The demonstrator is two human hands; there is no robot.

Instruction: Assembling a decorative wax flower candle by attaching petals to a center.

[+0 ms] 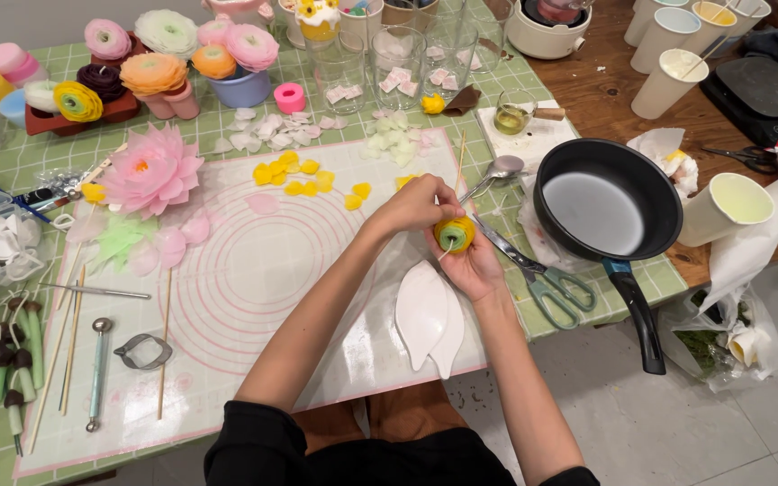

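1. A finished pink flower (149, 169) lies at the mat's (254, 270) left edge.
2. Loose yellow petals (303, 175) wait mid-mat, not yet used.
3. My left hand (414, 207) pinches a petal onto the bud (454, 234).
4. My right hand (474, 265) cups the small yellow bud above the mat; I judge it about half built.
5. Scissors (542, 274) and a pan (607, 200) sit right.

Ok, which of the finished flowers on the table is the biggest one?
The large pale pink lotus-like flower lying on the mat's upper left corner; the other flowers, on stands behind it, are smaller and rounder.
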